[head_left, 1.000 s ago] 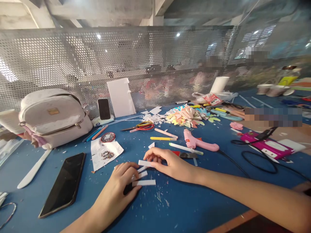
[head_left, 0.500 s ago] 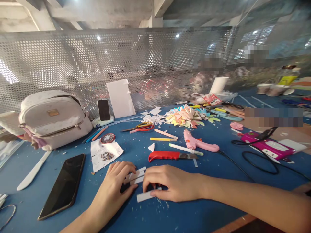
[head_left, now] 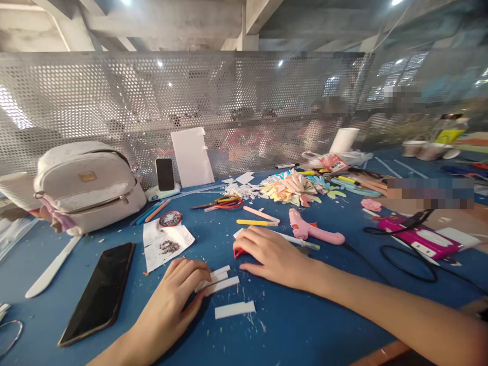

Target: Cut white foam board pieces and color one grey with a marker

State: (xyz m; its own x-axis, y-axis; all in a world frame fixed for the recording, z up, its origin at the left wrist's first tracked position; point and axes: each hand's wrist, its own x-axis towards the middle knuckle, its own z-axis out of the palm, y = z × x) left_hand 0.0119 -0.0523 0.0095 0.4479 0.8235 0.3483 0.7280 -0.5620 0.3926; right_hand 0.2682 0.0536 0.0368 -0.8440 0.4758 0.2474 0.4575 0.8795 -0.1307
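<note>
Three white strips (head_left: 226,285) hide partly in the left hand's (head_left: 177,287) grip. Right of the strips, the right hand (head_left: 269,253) covers most of a red handle (head_left: 238,252); I can't tell its grip.

Slim and bare, left and right alike.
Shows a left hand (head_left: 175,290) with slender fingers and a narrow wrist, then a short stretch of left forearm (head_left: 127,343) at the near edge; shows a right hand (head_left: 272,254) just as fine-fingered, with a long right forearm (head_left: 369,301) broadening toward the near right corner.
</note>
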